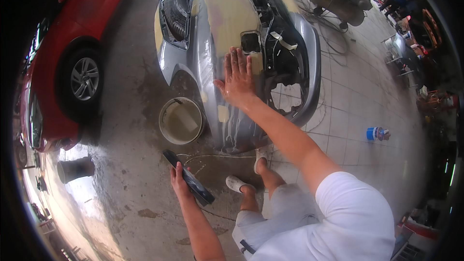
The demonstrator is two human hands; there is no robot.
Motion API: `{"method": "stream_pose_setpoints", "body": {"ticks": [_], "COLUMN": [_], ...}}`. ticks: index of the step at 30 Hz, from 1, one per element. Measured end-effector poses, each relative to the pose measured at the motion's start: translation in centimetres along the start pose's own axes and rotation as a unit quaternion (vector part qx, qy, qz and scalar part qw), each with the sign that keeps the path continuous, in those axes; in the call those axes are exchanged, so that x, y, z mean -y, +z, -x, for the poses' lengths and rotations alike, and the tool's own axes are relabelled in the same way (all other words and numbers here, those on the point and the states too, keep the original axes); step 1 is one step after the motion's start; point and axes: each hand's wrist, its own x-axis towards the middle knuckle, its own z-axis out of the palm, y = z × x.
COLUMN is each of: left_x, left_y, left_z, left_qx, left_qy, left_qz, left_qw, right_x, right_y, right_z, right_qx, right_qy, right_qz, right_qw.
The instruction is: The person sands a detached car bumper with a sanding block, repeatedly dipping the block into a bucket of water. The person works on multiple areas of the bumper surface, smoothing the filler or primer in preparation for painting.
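Downward fisheye from head, rim unclear

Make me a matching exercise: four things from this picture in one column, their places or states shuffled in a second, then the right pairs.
Things:
1. Right hand
2. Left hand
3. Bucket
4. Red car

Places and states:
A. Round, with cloudy liquid inside
B. Along the picture's left side
C. Gripping a long, dark block
D. Laid flat on the car bumper

Pairs: 1-D, 2-C, 3-A, 4-B
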Motion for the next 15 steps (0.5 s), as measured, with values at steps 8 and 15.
{"method": "stream_pose_setpoints", "body": {"ticks": [8,15], "left_x": [1.6,1.5], "left_y": [-2.6,-1.2], "left_z": [2.0,3.1], "left_qx": [0.012,0.061], "left_qy": [-0.031,-0.137], "left_qz": [0.002,0.114], "left_qw": [0.999,0.982], "right_x": [-0.9,-8.2], "right_y": [1.6,-1.2], "right_z": [4.0,-11.9], "right_qx": [-0.044,-0.024], "right_qy": [-0.050,-0.049], "right_qz": [-0.002,-0.221], "right_qw": [0.998,0.974]}}
